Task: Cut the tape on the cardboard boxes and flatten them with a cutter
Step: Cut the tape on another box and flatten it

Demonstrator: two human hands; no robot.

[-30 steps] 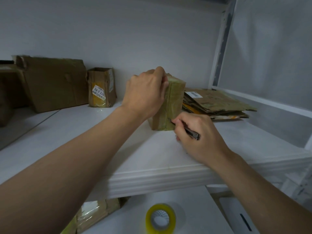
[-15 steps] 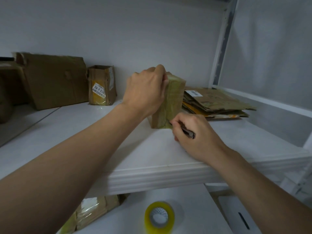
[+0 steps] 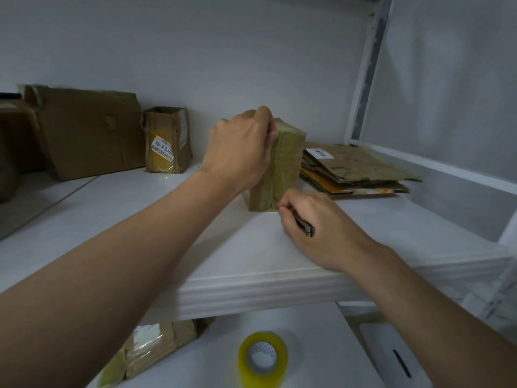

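Note:
A small taped cardboard box (image 3: 285,166) stands upright on the white shelf (image 3: 251,247). My left hand (image 3: 240,149) grips its top left edge and steadies it. My right hand (image 3: 316,228) holds a dark cutter (image 3: 303,226) like a pen, its tip against the box's lower front corner near the shelf surface. The blade itself is hidden behind my fingers.
A stack of flattened cardboard (image 3: 355,169) lies right of the box. A small labelled box (image 3: 167,140) and a large brown box (image 3: 89,133) stand at the back left. Below the shelf are a yellow tape roll (image 3: 263,359) and another taped box (image 3: 151,345).
My right hand and the cutter have slid slightly down the box's front corner towards the shelf. My left hand keeps its grip on the box top.

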